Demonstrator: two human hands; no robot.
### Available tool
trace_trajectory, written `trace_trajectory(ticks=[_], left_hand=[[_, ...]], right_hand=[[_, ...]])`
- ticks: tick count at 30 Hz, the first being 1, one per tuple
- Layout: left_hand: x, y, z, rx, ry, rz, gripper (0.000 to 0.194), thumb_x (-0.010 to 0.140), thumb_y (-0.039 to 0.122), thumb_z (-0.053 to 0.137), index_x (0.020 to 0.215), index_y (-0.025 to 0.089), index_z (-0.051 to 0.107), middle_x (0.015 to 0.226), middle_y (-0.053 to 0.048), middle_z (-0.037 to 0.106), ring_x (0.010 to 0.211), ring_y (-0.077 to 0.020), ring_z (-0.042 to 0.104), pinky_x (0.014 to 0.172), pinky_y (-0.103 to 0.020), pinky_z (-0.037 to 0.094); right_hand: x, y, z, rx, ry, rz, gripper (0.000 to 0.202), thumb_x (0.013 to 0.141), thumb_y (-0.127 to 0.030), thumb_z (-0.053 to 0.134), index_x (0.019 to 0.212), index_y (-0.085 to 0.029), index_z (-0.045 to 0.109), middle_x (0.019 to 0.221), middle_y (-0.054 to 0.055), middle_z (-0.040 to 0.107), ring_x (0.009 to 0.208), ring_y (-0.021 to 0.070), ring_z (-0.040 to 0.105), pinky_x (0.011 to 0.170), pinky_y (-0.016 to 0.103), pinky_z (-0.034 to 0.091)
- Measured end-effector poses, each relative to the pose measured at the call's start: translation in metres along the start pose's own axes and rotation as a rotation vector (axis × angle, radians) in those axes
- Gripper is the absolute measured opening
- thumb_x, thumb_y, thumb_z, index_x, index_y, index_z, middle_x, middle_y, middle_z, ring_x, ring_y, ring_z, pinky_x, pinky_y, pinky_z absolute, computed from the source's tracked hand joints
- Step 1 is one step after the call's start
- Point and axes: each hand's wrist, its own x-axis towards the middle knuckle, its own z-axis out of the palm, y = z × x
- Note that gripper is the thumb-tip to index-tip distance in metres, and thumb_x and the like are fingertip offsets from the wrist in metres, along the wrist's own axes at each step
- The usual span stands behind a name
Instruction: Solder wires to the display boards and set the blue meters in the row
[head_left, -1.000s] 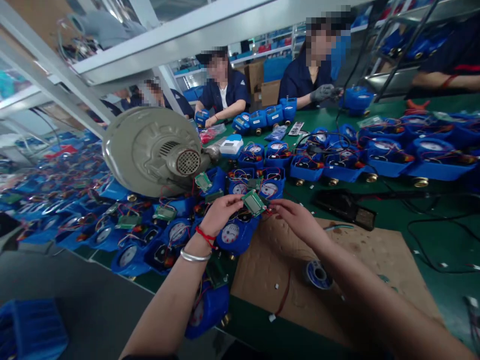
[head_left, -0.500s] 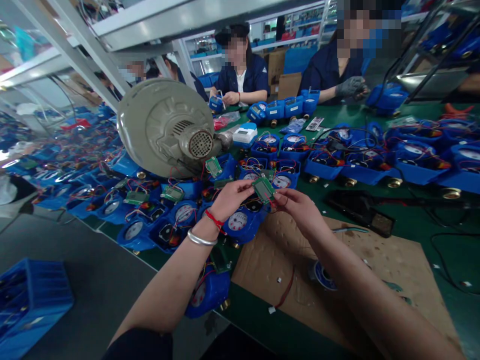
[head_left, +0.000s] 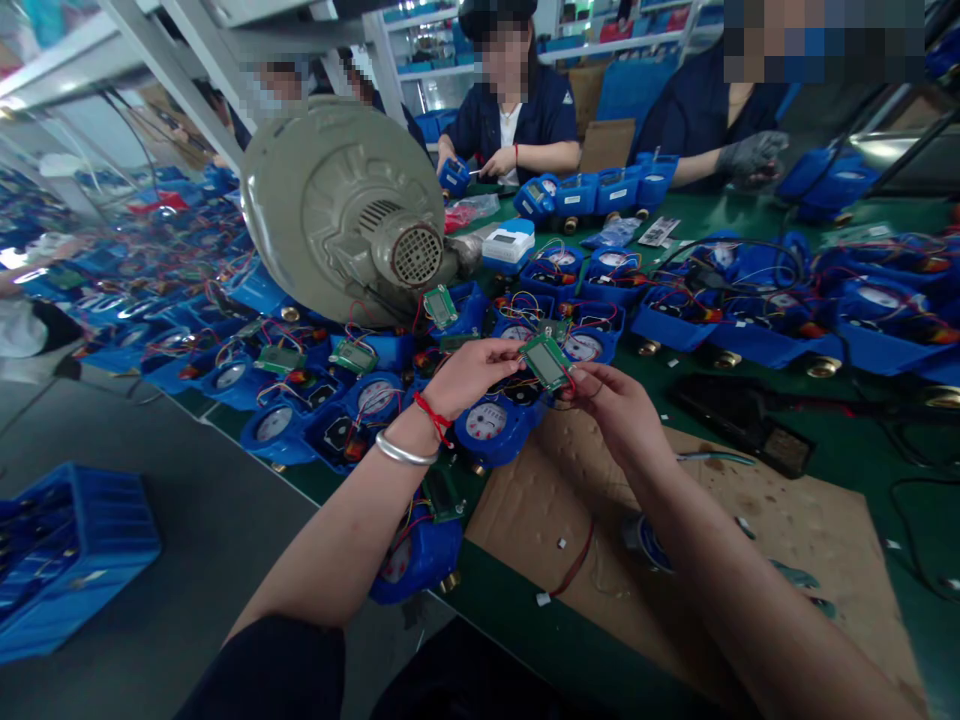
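Note:
A green circuit board with a grey display [head_left: 547, 362] is held up, tilted, between my two hands. My left hand [head_left: 476, 378], with a red cord and silver bangle at the wrist, has its fingers closed at the board's left edge. My right hand [head_left: 616, 400] pinches the lower right corner, where a red wire shows. Its fingertips are partly hidden. Just under the board lies an open blue water meter [head_left: 491, 432] with a white dial. Another blue meter [head_left: 420, 560] with a dark board on it sits near the table edge, below my left wrist.
Many open blue meters with wires crowd the left and back. A large grey-green blower [head_left: 337, 210] stands behind them. A cardboard sheet [head_left: 720, 540] bears a solder spool [head_left: 651, 545] and a red cable. A black stand [head_left: 750, 425] is at right. Two people work across the table.
The view has shifted, so most things sit slightly differently in it. Both hands keep hold of the board, whose display now faces me a little more.

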Motion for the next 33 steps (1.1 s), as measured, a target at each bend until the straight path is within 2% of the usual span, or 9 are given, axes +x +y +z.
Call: trace_trajectory(ticks=[11,18,21,24,26,33], left_hand=[[-0.004,0.007,0.002,-0.078,0.025,-0.028,0.028,0.077,0.016,0.062,0.103,0.016,0.071,0.096,-0.004,0.071,0.091,-0.0181,0.063,0.090,-0.034,0.045],[-0.001,0.000,0.001,-0.072,0.007,-0.001,0.030,0.076,0.016,0.062,0.105,0.017,0.071,0.096,-0.004,0.070,0.092,-0.0176,0.063,0.091,-0.034,0.045],[0.002,-0.002,0.002,-0.055,0.016,-0.014,0.026,0.077,0.020,0.064,0.102,0.016,0.070,0.090,-0.003,0.070,0.084,-0.0159,0.063,0.084,-0.031,0.047],[0.003,-0.001,0.007,-0.098,0.078,-0.097,0.020,0.077,0.020,0.065,0.096,0.013,0.068,0.078,-0.003,0.068,0.069,-0.0125,0.061,0.070,-0.027,0.047],[0.004,0.002,0.011,-0.169,0.136,-0.153,0.016,0.078,0.017,0.064,0.093,0.012,0.066,0.075,-0.003,0.067,0.067,-0.0115,0.062,0.065,-0.024,0.047],[0.008,0.002,0.012,-0.490,0.354,-0.271,0.018,0.077,0.007,0.062,0.094,0.011,0.058,0.078,-0.005,0.068,0.073,-0.0139,0.068,0.068,-0.024,0.052]], right_hand=[[-0.001,0.000,0.002,-0.038,0.014,0.000,0.029,0.073,-0.042,0.074,0.090,-0.019,0.069,0.073,0.001,0.067,0.065,0.0132,0.060,0.063,0.025,0.048],[0.000,0.001,-0.001,-0.006,0.005,0.020,0.031,0.072,-0.042,0.075,0.091,-0.018,0.069,0.074,0.002,0.066,0.064,0.0120,0.059,0.061,0.024,0.047],[0.001,0.001,-0.001,0.023,-0.001,0.025,0.030,0.072,-0.041,0.075,0.091,-0.018,0.069,0.074,0.002,0.066,0.064,0.0115,0.059,0.062,0.023,0.047],[0.001,0.001,0.000,0.032,0.001,0.021,0.028,0.073,-0.041,0.074,0.090,-0.019,0.069,0.076,0.002,0.066,0.066,0.0121,0.060,0.065,0.025,0.048],[0.001,0.001,0.000,0.027,0.010,0.017,0.028,0.074,-0.041,0.073,0.092,-0.019,0.069,0.079,0.002,0.068,0.069,0.0132,0.062,0.067,0.026,0.049],[0.001,0.007,-0.001,0.055,-0.087,-0.061,0.031,0.076,-0.033,0.070,0.104,-0.021,0.066,0.103,0.006,0.069,0.091,0.0173,0.066,0.085,0.033,0.051]])
